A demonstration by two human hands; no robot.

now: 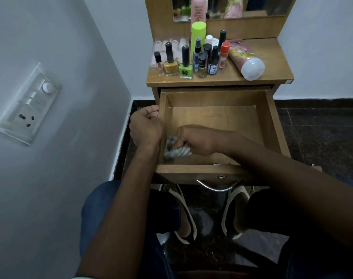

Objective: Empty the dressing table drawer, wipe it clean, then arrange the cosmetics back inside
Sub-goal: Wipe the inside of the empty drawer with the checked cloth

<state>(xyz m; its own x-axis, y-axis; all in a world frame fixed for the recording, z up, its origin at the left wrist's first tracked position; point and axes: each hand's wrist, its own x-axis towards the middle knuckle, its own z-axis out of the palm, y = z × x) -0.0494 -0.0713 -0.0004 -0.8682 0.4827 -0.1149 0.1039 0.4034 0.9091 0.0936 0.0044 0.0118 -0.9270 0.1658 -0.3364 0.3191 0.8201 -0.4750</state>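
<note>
Two hands work at the pulled-out drawer. The right hand reaches down inside it, its fingers curled round a crumpled grey-and-white cloth that is pressed against the drawer floor in the near left corner. The left hand is outside the drawer, against its left wall, fingers curled in by the top edge of that wall; whether they actually grip the edge cannot be told. Apart from the cloth and the hand, the wooden drawer floor shows bare. The drawer front has a curved metal handle and a small keyhole above it. All the cosmetics stand on the desk above the drawer: a yellow nail polish bottle and a green nail polish bottle at the left front, a small clear bottle with a black cap beside them, a tall lime-green can behind, a cluster of small dark-capped bottles in the middle, an orange-capped bottle just right of those, and a pink tube lying on its side with its white cap toward the camera. A mirror rises behind them. On the left wall is a switch plate. Below, knees in blue jeans flank the dark floor.
</note>
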